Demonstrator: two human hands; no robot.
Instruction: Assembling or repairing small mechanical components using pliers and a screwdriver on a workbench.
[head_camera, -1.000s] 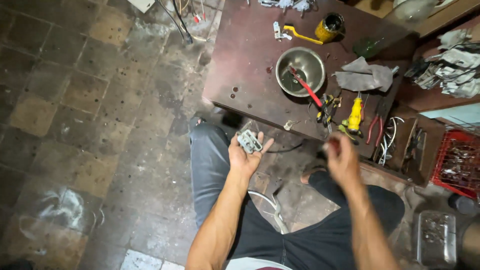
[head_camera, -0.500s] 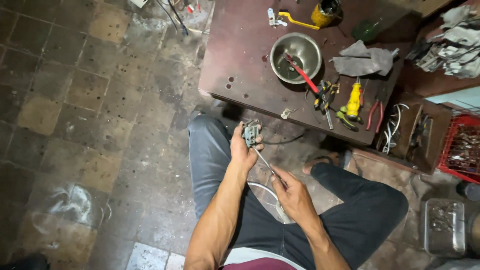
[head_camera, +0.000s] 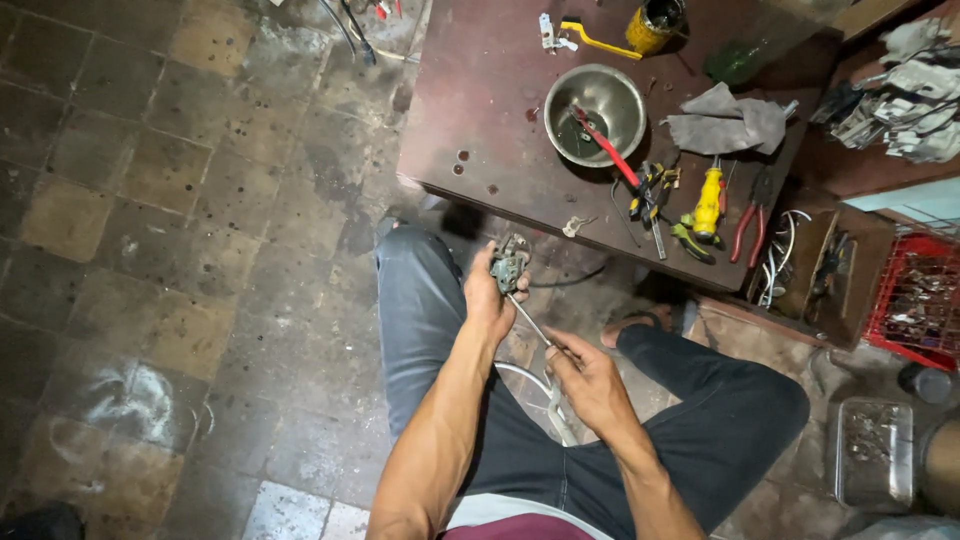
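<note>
Nearest, the right hand (head_camera: 588, 378) pinches the handle end of a thin metal tool (head_camera: 530, 322), fingers curled together around it over the lap. The shaft slants up toward eleven o'clock into a small grey metal part (head_camera: 509, 262), which the left hand (head_camera: 489, 296) grips with fingers closed around its body, held above the left knee. Beyond, at about one o'clock, the dark brown table (head_camera: 480, 110) carries a steel bowl (head_camera: 594, 105) with a red-handled tool leaning in it, a grey rag (head_camera: 728, 122), a yellow screwdriver (head_camera: 708, 195) and red pliers (head_camera: 747, 208). At three o'clock sits a red crate (head_camera: 915, 296).
</note>
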